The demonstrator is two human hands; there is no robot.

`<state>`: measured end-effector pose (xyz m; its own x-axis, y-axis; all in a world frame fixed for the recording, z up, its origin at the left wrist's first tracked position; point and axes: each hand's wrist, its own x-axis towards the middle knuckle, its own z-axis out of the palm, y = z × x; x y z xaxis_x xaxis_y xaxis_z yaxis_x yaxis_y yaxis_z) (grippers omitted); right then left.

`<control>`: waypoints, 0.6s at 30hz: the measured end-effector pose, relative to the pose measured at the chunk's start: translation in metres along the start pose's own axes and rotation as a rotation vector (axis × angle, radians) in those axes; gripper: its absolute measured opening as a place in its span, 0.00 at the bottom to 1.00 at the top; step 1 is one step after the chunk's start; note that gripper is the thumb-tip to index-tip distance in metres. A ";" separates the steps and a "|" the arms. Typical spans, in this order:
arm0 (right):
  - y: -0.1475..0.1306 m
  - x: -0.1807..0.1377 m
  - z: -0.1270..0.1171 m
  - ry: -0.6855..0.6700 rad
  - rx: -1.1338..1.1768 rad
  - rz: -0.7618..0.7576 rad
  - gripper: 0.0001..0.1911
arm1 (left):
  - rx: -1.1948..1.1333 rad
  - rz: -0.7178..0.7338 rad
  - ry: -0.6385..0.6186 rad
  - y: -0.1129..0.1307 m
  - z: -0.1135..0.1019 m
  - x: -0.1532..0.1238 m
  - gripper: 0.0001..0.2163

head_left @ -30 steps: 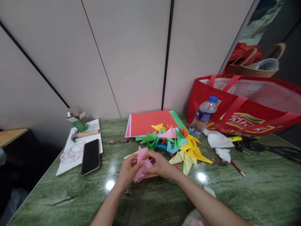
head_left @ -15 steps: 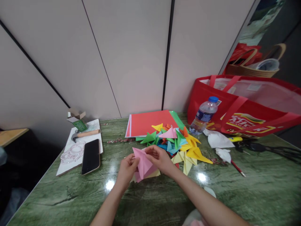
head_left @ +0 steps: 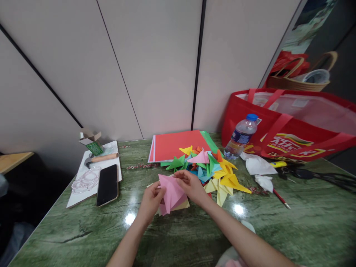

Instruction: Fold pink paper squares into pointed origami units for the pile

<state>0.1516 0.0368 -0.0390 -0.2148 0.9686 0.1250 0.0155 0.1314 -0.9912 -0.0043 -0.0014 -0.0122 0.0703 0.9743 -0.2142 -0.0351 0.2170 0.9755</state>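
Note:
A partly folded piece of pink origami paper (head_left: pixel 171 193) is held up between both hands, its creased flap pointing to the upper left. My left hand (head_left: pixel 151 200) pinches its left edge between thumb and fingers. At the upper right edge, my right hand (head_left: pixel 191 186) grips the same paper with closed fingertips. Beneath it lie pale yellow sheets (head_left: pixel 183 204), mostly covered. Just beyond my right hand is a heap of folded paper shapes (head_left: pixel 205 167) in green, blue, orange, yellow and pink.
Red paper sheets (head_left: pixel 178 144) lie against the wall. A water bottle (head_left: pixel 241 136) and red bag (head_left: pixel 267 126) stand at right, near tissues (head_left: pixel 258 164) and a pencil (head_left: pixel 281 198). At left are a phone (head_left: pixel 107 185), a hammer (head_left: pixel 104 158) and a small box (head_left: pixel 94 144).
The pink paper has tilted and spread a little flatter, with its upper tip shifting slightly right. Both hands keep their hold on it.

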 end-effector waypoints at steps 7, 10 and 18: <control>-0.003 -0.002 0.001 -0.035 -0.017 0.001 0.10 | 0.039 0.019 0.040 -0.004 -0.003 0.002 0.16; -0.004 -0.002 0.002 -0.040 -0.033 0.004 0.10 | 0.048 0.042 0.076 -0.006 -0.005 0.003 0.16; -0.007 -0.004 0.005 -0.091 -0.003 0.028 0.10 | -0.128 0.048 0.058 -0.002 -0.004 0.004 0.25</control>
<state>0.1479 0.0309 -0.0333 -0.3020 0.9488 0.0928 0.0252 0.1053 -0.9941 -0.0081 0.0021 -0.0156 0.0078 0.9849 -0.1731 -0.1638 0.1720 0.9714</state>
